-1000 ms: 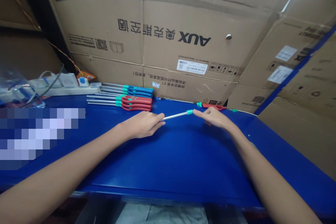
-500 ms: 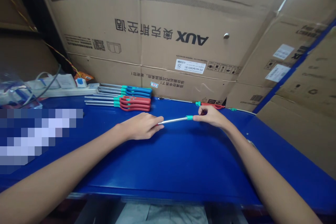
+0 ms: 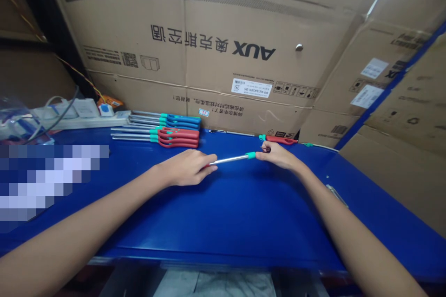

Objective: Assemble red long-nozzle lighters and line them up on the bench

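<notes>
- left hand (image 3: 184, 168): palm down over the blue workbench (image 3: 244, 213), fingers (image 3: 205, 167) curled closed around the near end of the steel tube (image 3: 230, 160); the end disappears into them, with a speck of red showing at the fingers.
- right hand (image 3: 278, 157): palm down, fingers (image 3: 262, 154) drawn in and just beside the teal collar (image 3: 250, 155) at the tube's far end; cannot tell whether they grip the collar. a small dark piece (image 3: 265, 149) shows at the fingers, too small to identify.
- steel tube: lies roughly level in the air between the two hands, above the bench top, tilted slightly up toward the right hand.
- blue-handled tools (image 3: 181, 121): a stacked row, steel shafts pointing left, teal fittings, against the carton.
- red-handled tools (image 3: 177, 137): a second row just in front, same layout.
- lone red-handled tool (image 3: 281, 139): lies by itself at the back edge, behind the right hand.
- thin metal rod (image 3: 232, 132): lies along the back edge of the bench.
- power strip (image 3: 80, 120): white, at back left, with cables and a clear plastic bag (image 3: 17, 123) beside it.
- cardboard carton (image 3: 209, 55): stands behind the bench, printed "aux" upside down, with a white label (image 3: 251, 87).
- pixelated patch (image 3: 45, 181): covers part of the bench at left; contents hidden.
</notes>
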Demonstrator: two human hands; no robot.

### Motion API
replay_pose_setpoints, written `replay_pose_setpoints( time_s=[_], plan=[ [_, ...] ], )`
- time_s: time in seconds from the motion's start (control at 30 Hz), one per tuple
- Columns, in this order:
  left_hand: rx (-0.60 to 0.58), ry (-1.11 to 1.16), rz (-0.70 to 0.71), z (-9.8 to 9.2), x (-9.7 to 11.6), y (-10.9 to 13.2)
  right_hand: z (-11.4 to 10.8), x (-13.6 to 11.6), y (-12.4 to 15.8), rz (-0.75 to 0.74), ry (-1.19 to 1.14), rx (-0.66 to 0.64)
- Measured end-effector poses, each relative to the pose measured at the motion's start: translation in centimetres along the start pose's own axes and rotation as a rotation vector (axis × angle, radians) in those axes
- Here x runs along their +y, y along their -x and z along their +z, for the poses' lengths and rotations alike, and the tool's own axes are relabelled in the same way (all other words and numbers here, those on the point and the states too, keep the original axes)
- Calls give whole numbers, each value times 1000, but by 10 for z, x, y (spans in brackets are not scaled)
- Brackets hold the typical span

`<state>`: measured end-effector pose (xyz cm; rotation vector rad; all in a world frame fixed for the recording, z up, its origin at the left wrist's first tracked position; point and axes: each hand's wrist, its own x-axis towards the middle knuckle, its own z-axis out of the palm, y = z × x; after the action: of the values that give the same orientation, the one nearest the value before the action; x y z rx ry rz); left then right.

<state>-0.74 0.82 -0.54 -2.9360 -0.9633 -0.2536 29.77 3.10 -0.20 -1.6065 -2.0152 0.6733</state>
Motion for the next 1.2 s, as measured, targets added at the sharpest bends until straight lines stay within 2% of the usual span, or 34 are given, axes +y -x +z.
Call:
replay_pose_setpoints(
  time_s=[0.07, 0.27, 0.37, 0.5, 0.7, 0.77, 0.93, 1.1, 1.2],
  plan=[
    [0, -19, 8, 1, 0, 0, 1, 0, 0, -10, -22, -30],
    [-63, -139, 47, 4, 4, 2, 1, 0, 1, -72, -115, -240],
    [-79, -160, 40, 5, 8, 2, 1, -3, 3, -110, -222, -248],
    [-92, -160, 34, 5, 10, 2, 3, -10, 5, -99, -248, -263],
    [-96, -26, -25, -4, 10, 2, 6, -19, 10, -129, -492, -303],
    [-108, 6, -32, -5, 12, 3, 5, -21, 11, -136, -511, -339],
    [-118, 59, -22, -6, 17, 3, 2, -23, 14, -73, -483, -357],
    [-93, -4, -38, -4, 21, 2, 6, -25, 15, -1, -754, -451],
    [-74, -57, -43, -2, 21, 2, 8, -25, 15, 69, -774, -506]
  ],
)
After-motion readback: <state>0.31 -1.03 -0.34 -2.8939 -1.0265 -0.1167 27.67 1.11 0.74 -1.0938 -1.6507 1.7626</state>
